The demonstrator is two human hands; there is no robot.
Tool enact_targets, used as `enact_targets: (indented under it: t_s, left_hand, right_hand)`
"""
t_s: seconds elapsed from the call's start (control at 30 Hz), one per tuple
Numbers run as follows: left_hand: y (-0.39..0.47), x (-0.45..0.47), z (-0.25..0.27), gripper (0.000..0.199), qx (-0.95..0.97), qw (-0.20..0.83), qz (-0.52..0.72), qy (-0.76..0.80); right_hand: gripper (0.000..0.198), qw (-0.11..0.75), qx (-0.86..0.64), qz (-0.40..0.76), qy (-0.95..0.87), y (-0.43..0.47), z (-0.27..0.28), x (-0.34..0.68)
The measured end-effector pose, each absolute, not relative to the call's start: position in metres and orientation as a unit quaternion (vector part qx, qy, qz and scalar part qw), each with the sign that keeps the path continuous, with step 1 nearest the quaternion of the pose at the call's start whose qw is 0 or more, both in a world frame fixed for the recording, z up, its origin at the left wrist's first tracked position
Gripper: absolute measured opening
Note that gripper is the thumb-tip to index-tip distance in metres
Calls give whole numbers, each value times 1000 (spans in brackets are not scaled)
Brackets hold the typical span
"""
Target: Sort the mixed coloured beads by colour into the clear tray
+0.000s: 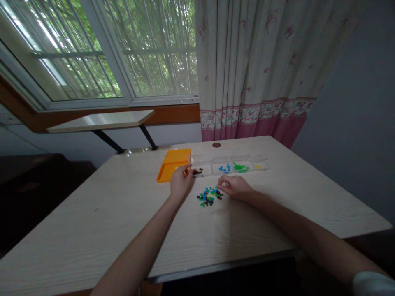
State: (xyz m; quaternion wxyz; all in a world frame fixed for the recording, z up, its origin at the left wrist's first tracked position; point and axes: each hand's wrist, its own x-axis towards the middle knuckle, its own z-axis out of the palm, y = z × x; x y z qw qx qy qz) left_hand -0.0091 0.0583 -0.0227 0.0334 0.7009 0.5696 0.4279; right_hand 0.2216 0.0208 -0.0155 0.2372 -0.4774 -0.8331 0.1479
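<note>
Pinched at the fingertips of the left hand (180, 181) something small appears to be held over the dark-piece compartment, though what exactly lies between the fingers is too small to be made out. Whether the right hand (235, 187) has hold of anything cannot be told; its fingers are curled loosely, and it rests on the table (92, 222) just beside the loose pile of small pieces (210, 196), at the pile's right edge. One such pile is seen, mixed of blue, green, dark and a few yellow bits, too many and too small to be counted. One clear sorting tray (230, 167) is laid behind the pile, and four compartments with contents can be counted in it: dark brown pieces (197, 172) at the left, then blue pieces (225, 167), green pieces (240, 167), and a few yellow pieces (259, 167) at the right. One orange lid (173, 164) is set touching the tray's left end, partly covered by the left hand. Two bare forearms are stretched across the table. One round hole (216, 144) is seen near the table's far edge, below one curtain (256, 70) and beside one window (101, 49).
</note>
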Motion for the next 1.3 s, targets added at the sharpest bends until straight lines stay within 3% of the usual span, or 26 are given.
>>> enact_targets:
  t_s: [0.23, 0.53, 0.87, 1.13, 1.3]
  left_hand:
    - [27, 17, -13, 17, 847, 94, 358, 381]
    - [12, 29, -7, 17, 869, 54, 342, 354]
    - [10, 29, -5, 17, 855, 61, 371, 358]
    - [12, 28, -3, 17, 843, 88, 375, 375]
    - [12, 29, -3, 17, 845, 101, 370, 373]
  right_hand:
    - [27, 383, -465, 333, -725, 28, -26, 212]
    - [36, 383, -424, 464, -677, 29, -29, 208]
    - [32, 394, -428, 414, -700, 30, -31, 210]
    - [24, 381, -446, 235, -775, 17, -19, 212]
    - [24, 371, -445, 194, -792, 17, -18, 214]
